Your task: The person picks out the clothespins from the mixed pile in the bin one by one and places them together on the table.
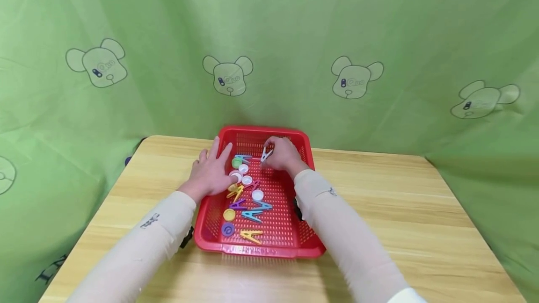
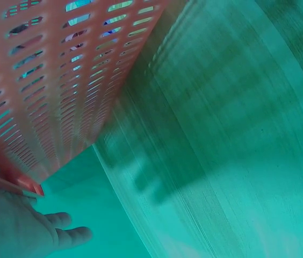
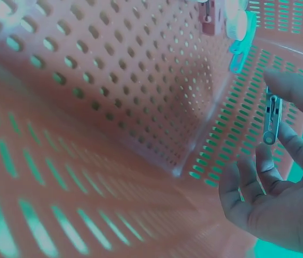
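My right hand [image 1: 283,154] pinches a white clothespin [image 1: 265,155] between thumb and fingers, over the far part of a red plastic basket [image 1: 273,252]. In the right wrist view the clothespin [image 3: 272,115] is seen edge-on, with the other fingers curled loosely below it. My left hand [image 1: 210,172] lies over the basket's left rim with its fingers spread, the thumb close to a white bottle cap [image 1: 236,176]. Along the basket's left side lie a green cap [image 1: 237,162], a purple cap [image 1: 228,229], blue clothespins [image 1: 251,215] and a yellow clothespin [image 1: 251,235].
The basket stands on a light wooden table [image 1: 379,200], near its far edge. Behind the table hangs a green curtain [image 1: 290,22] printed with bear faces. More caps and clothespins, including a purple clothespin [image 1: 238,205], are scattered in the basket.
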